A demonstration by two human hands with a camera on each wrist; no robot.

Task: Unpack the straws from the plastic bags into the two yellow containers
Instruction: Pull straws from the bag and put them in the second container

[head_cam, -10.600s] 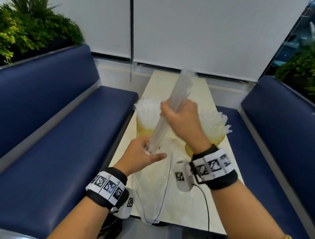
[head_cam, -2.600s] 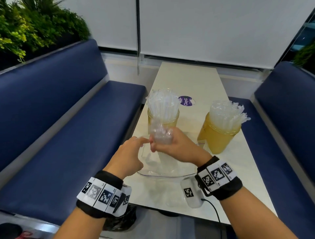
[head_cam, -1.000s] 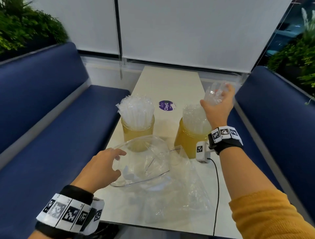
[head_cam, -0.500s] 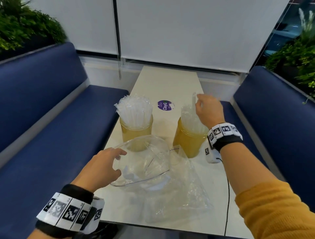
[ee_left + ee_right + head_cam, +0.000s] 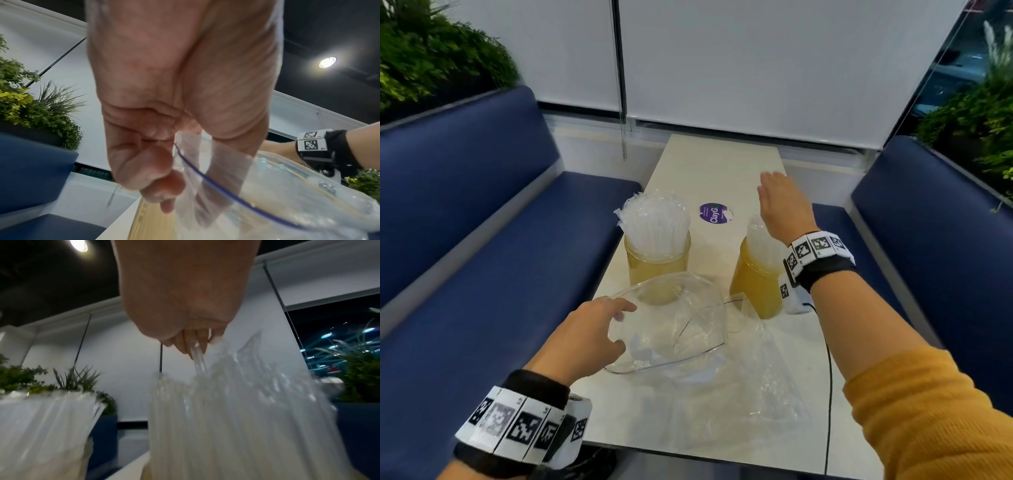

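Observation:
Two yellow containers stand on the white table (image 5: 709, 164), both full of clear straws. Straws (image 5: 654, 219) fill the left container (image 5: 655, 265). My right hand (image 5: 774, 195) hovers over the right container (image 5: 753, 291), fingers stretched out flat above its straws (image 5: 755, 233). In the right wrist view the fingertips (image 5: 191, 344) point down and touch the tops of those straws (image 5: 236, 410). My left hand (image 5: 599, 329) pinches the rim of an open clear plastic bag (image 5: 671, 325). The left wrist view shows the bag's blue-lined edge (image 5: 216, 186) between thumb and fingers (image 5: 164, 186).
A second, flattened clear bag (image 5: 739, 394) lies on the table near the front edge. A purple round sticker (image 5: 714, 213) sits behind the containers. Blue benches (image 5: 500, 274) flank the table on both sides, with plants (image 5: 431, 58) behind them. A black cable (image 5: 828, 377) hangs from my right wrist.
My right hand came from the right side to the right container, touched a raised straw, and now lies flat over the straws. My left hand has kept its hold on the bag.

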